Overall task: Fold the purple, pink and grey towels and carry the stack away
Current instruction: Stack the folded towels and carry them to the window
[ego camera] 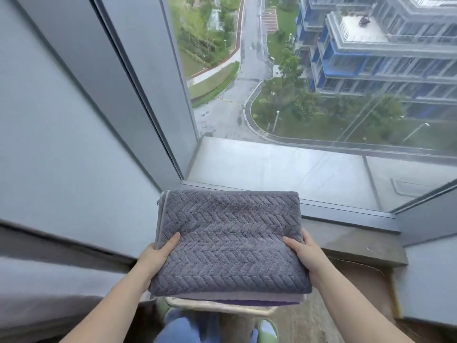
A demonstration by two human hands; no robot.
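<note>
A folded stack of towels is held in the air in front of me, at waist height. The grey towel (230, 241) with a herringbone weave lies on top and covers most of the stack. Beneath its near edge a thin strip of the purple towel (257, 302) shows, and under that a pale pinkish towel edge (217, 308). My left hand (160, 253) grips the stack's left side, thumb on top. My right hand (305, 252) grips the right side the same way. The fingers of both hands are hidden under the stack.
A large window (296, 82) fills the view ahead, looking down on a road and buildings. A low stone sill (358, 243) runs under it just beyond the stack. A grey wall panel (61, 132) stands on the left. My legs and shoes (265, 329) show below.
</note>
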